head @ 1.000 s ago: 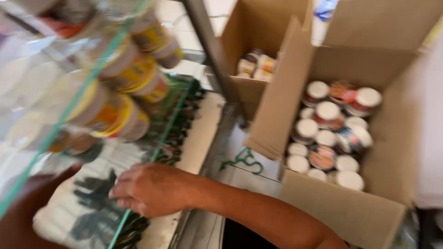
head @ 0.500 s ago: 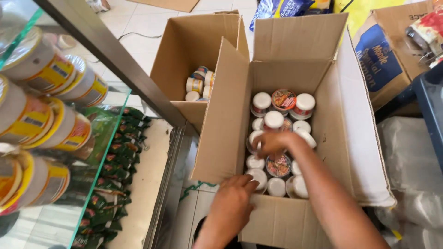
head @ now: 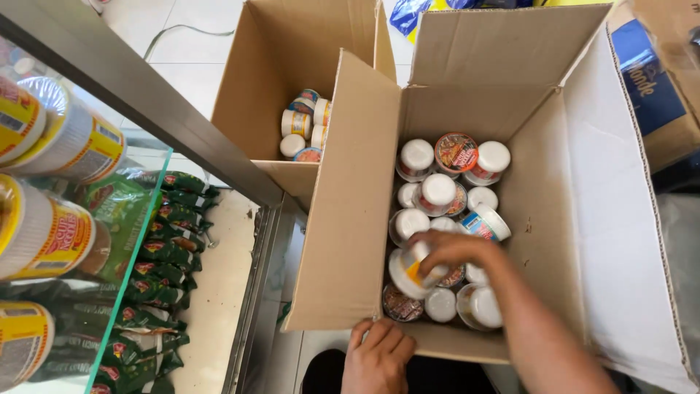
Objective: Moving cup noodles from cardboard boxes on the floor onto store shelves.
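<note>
My right hand [head: 448,252], having left the shelf, now grips a noodle cup [head: 410,273] inside the carton [head: 350,241]; left hand [head: 379,354] steadies its rim.

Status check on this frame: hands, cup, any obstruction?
Right hand gripping a noodle cup inside the big box. Left hand on the box's near edge. Other cups packed tight around it; nothing above.

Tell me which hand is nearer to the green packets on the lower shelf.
Left. The left hand rests on the near edge of the cardboard box, closer to the green packets. The right hand is inside the box, gripping a noodle cup, farther away.
</note>
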